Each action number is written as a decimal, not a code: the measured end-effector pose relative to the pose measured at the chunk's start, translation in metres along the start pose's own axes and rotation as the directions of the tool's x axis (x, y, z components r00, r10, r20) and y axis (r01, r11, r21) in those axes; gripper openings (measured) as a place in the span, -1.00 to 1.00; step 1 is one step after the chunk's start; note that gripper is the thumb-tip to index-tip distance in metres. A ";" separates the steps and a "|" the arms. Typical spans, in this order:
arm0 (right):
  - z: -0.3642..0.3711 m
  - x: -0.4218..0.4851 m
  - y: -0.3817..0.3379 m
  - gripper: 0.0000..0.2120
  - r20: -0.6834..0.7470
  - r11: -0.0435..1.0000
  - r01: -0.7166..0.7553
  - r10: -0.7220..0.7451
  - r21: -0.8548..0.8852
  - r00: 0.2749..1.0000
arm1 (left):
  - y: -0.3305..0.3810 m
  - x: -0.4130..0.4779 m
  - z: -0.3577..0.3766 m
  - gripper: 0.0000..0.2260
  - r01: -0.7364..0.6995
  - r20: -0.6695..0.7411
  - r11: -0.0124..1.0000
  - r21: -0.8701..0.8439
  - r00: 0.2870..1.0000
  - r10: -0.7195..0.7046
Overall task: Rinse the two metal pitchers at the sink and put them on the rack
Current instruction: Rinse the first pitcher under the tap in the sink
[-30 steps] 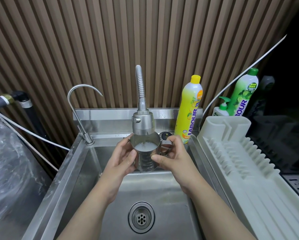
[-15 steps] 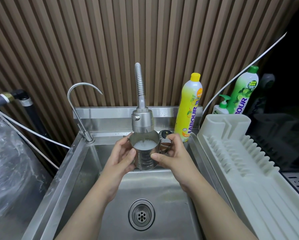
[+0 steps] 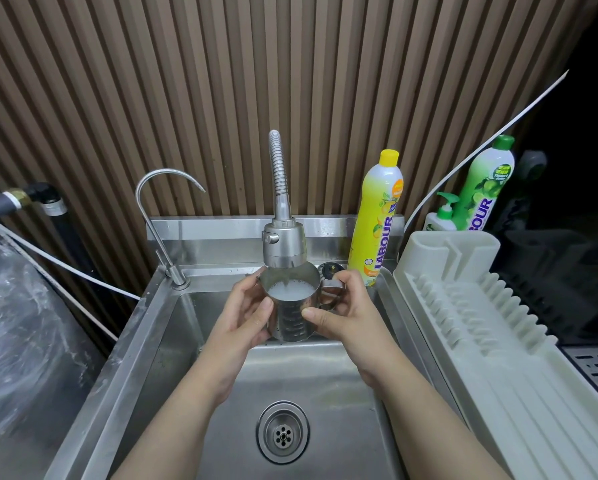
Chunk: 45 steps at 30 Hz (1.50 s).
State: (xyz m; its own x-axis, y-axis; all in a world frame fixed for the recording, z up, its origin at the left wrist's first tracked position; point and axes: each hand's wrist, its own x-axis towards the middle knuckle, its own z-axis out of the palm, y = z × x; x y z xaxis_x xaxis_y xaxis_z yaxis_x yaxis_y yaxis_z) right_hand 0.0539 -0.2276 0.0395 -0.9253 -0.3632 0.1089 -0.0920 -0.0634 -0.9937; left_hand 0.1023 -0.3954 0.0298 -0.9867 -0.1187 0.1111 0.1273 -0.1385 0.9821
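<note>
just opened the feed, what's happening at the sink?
A person is rinsing a metal pitcher under the flexible faucet's spray head, holding it upright over the sink. The left hand wraps its side; the right hand is at the handle side. The pitcher holds cloudy, frothy water. The white drying rack to the right has nothing on it, and no second pitcher is in view.

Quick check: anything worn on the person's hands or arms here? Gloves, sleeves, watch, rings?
Nothing visible. The left hand and right hand are bare, no gloves and no rings that show. Both forearms are bare down to the bottom edge of the view: no sleeves, watch, bracelet or markings in sight.
</note>
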 end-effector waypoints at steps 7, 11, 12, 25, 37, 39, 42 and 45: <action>-0.001 0.006 -0.003 -0.59 -0.022 1.000 0.003 -0.003 -0.028 1.000 | 0.004 0.004 0.000 -0.67 -0.021 -0.003 1.000 0.000 1.000 0.021; -0.002 0.006 -0.003 -0.58 -0.020 1.000 0.000 -0.001 -0.030 1.000 | 0.005 0.005 0.000 -0.67 -0.022 0.002 1.000 -0.006 1.000 0.022; -0.001 0.005 -0.003 -0.60 -0.017 1.000 0.006 -0.006 -0.026 1.000 | 0.005 0.005 0.000 -0.67 -0.021 0.003 1.000 -0.008 1.000 0.021; 0.000 -0.001 0.004 -0.60 0.051 0.996 0.021 -0.026 0.086 0.998 | -0.001 -0.003 -0.004 -0.63 0.006 0.014 1.000 0.001 1.000 -0.006; -0.001 -0.004 0.005 -0.63 0.052 0.994 -0.007 0.001 0.110 0.999 | -0.002 -0.005 -0.004 -0.58 0.017 0.000 1.000 -0.009 1.000 -0.017; -0.001 -0.005 0.004 -0.63 0.043 0.994 -0.018 0.013 0.112 0.999 | -0.003 -0.005 -0.003 -0.61 0.016 -0.003 1.000 -0.015 1.000 -0.016; -0.001 -0.005 0.004 -0.63 0.043 0.994 -0.023 0.018 0.109 0.999 | -0.003 -0.004 -0.003 -0.61 0.015 0.000 1.000 -0.015 1.000 -0.015; -0.001 -0.004 0.005 -0.61 0.043 0.994 -0.018 0.014 0.104 0.999 | -0.004 -0.004 -0.004 -0.62 0.020 -0.007 1.000 -0.012 1.000 -0.020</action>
State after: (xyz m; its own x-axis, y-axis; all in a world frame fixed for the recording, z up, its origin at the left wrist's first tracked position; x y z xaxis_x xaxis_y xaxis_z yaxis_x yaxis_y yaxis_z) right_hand 0.0567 -0.2256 0.0341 -0.9100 -0.4033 0.0962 -0.0364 -0.1533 -0.9875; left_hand 0.1061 -0.3986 0.0252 -0.9882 -0.1233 0.0906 0.1092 -0.1530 0.9822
